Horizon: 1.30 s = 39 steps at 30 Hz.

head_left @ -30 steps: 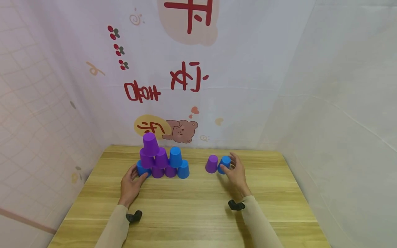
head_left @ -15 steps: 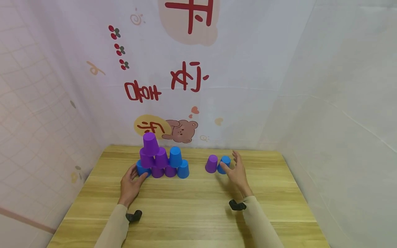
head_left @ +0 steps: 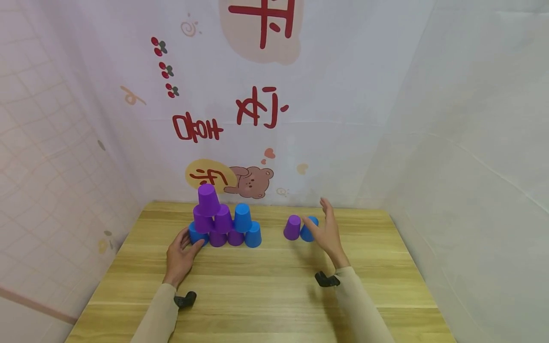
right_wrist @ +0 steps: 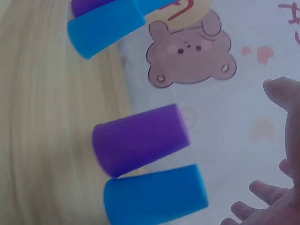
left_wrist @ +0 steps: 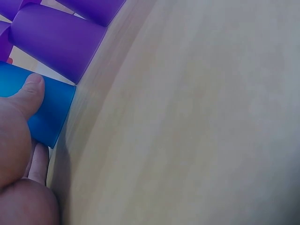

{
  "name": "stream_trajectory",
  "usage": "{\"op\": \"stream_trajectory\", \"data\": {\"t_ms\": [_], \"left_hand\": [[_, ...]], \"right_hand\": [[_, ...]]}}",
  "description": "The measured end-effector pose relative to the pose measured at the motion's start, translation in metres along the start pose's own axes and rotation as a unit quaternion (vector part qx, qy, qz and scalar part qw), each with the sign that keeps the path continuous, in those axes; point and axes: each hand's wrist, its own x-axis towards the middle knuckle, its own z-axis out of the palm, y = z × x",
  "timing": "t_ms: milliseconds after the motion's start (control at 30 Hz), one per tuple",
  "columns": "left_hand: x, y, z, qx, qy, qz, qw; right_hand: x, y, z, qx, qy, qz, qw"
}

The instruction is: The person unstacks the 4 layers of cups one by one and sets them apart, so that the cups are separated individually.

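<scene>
My left hand (head_left: 179, 261) holds the blue cup (left_wrist: 55, 108) at the left end of a cup stack, thumb pressed on its near side. All cups stand upside down. The base row pairs purple cups with a blue cup (head_left: 253, 235) at the right end. Two purple cups and a blue cup (head_left: 242, 218) form the row above, and one purple cup (head_left: 208, 200) tops the left side. Off to the right, a purple cup (right_wrist: 140, 139) and a blue cup (right_wrist: 157, 198) stand side by side. My right hand (head_left: 330, 240), fingers spread and holding nothing, partly covers that blue cup in the head view.
The wooden table (head_left: 257, 295) ends at a white printed cloth backdrop (head_left: 343, 119) just behind the cups. Cloth side walls flank it on both sides. A black wrist mount (head_left: 186, 299) sits on the left wrist and another black mount (head_left: 327, 279) on the right.
My right hand has let go of the right-hand blue cup, spread its fingers and risen above it. My left hand and the cups have stayed in place.
</scene>
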Motion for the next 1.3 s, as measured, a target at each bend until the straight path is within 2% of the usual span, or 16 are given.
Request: {"op": "stream_trajectory", "data": {"t_ms": [400,633,800,1100,1300], "left_hand": [[0.0,0.0,-0.001,0.004,0.0,0.003,1.0],[0.0,0.0,-0.002,0.006,0.001,0.001,1.0],[0.001,0.0,-0.001,0.0,-0.004,-0.011,0.9999],[0.0,0.004,-0.002,-0.008,-0.011,-0.014,0.9998],[-0.001,0.005,-0.002,0.001,-0.008,-0.018,0.9998]], "right_hand": [[0.011,-0.038,0.009,-0.004,-0.014,-0.058,0.9982],[0.02,-0.064,0.019,-0.006,-0.037,-0.071,0.9968],[0.023,-0.082,0.03,0.008,-0.056,-0.078,0.9954],[0.026,-0.107,0.054,0.02,-0.097,-0.09,0.9909],[0.026,-0.118,0.072,0.008,-0.127,-0.121,0.9846]]}}
